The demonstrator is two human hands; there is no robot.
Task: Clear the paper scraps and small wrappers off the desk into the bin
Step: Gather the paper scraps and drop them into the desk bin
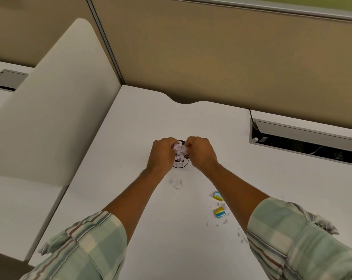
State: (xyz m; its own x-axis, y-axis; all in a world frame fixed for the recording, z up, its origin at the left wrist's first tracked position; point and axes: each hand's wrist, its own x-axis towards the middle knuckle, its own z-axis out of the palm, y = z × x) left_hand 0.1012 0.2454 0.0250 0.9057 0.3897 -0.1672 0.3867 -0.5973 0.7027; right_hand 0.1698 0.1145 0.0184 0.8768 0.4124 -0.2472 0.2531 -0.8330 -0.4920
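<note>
A small round bin (180, 164) with a dark rim and white side stands on the white desk (140, 122), filled with white paper scraps (180, 151). My left hand (162, 153) and my right hand (201, 153) are curled over its top from either side, fingers pinched on scraps above the opening. A few scraps (178, 184) lie just in front of the bin. Two yellow-and-blue wrappers (217, 196) (219, 212) lie to the right, near my right forearm. More tiny scraps (223, 221) are scattered around them.
A cream divider panel (50, 110) borders the desk on the left. A tan partition wall (231, 57) stands behind. An open cable tray (304, 141) with a black cable is sunk into the desk at the right.
</note>
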